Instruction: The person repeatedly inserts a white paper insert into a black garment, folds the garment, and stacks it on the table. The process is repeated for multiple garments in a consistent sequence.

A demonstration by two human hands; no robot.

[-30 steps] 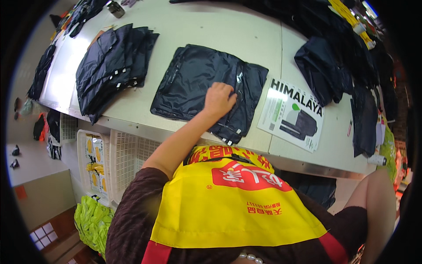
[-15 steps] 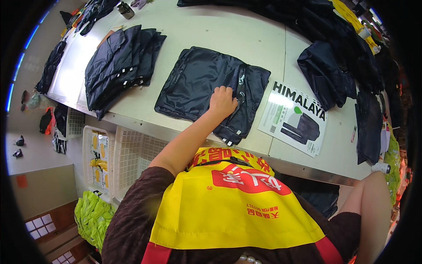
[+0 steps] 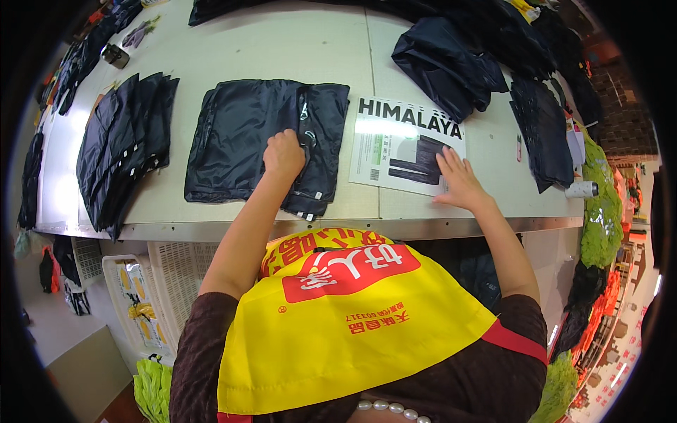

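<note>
Where the pale worktable (image 3: 282, 42) meets its metal front edge, a folded black glossy fabric garment (image 3: 240, 137) lies flat, just left of the table's seam. Left hand (image 3: 284, 154): resting palm-down on the garment's right half, fingers curled together, pressing the cloth rather than gripping it. Right hand (image 3: 458, 180): flat, fingers spread apart, laid on the lower right corner of a white printed card insert with a dark product picture (image 3: 405, 144), which sits just beside the garment, to its right. Further items: a fanned stack of folded black garments (image 3: 127, 141) at the table's left; a loose heap of dark navy garments (image 3: 444, 60) beyond the insert; another dark folded pile (image 3: 543, 130) at the right edge. White plastic crates (image 3: 141, 296) stand below the table. The person wears a yellow apron (image 3: 338, 331).
</note>
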